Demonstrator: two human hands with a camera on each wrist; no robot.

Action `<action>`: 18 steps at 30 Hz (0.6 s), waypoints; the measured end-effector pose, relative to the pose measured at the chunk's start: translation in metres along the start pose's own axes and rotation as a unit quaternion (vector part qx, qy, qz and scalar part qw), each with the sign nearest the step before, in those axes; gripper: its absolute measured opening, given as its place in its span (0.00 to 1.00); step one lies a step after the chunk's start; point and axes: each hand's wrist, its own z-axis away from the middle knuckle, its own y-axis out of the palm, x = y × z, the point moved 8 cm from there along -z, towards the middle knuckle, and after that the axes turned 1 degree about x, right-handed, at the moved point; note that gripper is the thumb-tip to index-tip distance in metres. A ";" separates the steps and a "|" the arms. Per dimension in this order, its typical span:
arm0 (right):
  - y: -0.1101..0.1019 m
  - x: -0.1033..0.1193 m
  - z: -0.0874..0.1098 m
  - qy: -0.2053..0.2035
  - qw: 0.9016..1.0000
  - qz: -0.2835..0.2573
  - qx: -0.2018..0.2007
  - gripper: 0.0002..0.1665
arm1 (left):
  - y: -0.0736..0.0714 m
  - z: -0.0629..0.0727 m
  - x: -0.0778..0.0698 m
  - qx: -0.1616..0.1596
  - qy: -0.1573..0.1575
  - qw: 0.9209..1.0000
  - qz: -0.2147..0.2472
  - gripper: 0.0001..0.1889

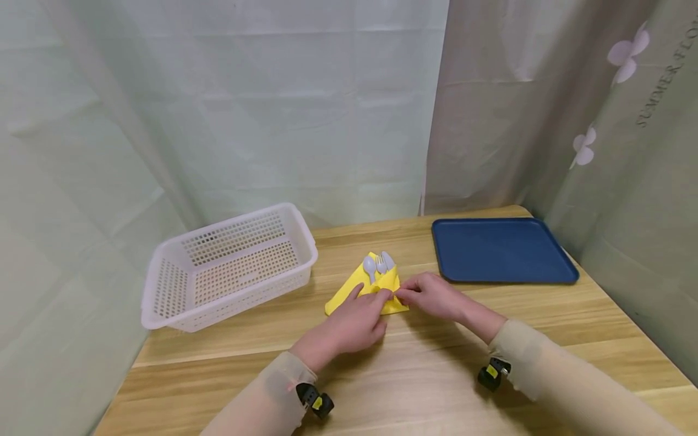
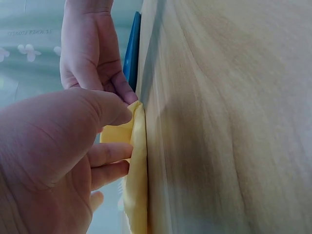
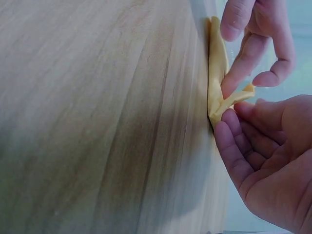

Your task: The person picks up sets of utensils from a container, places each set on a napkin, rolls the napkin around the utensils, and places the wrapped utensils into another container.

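A folded yellow napkin (image 1: 346, 297) lies on the wooden table, with a light grey spoon (image 1: 369, 265), a fork (image 1: 380, 264) and a knife (image 1: 388, 260) side by side in its fold, heads poking out at the far end. My right hand (image 1: 436, 295) pinches a flap of the napkin between thumb and fingers at its right side; the raised flap shows in the right wrist view. From the near left, my left hand (image 1: 354, 324) rests its extended fingers (image 2: 112, 153) on the cloth. The handles of the cutlery are hidden under napkin and fingers.
A white perforated plastic basket (image 1: 240, 300) stands to the left of the napkin. At the back right lies a blue rectangular tray (image 1: 501, 251). Pale curtains (image 1: 272, 121) hang close behind the table (image 1: 425, 387) and along its sides.
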 end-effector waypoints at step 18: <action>0.000 -0.001 0.000 -0.003 1.000 0.005 0.003 0.10 | -0.022 0.010 -0.006 -0.122 0.012 0.984 -0.128 0.30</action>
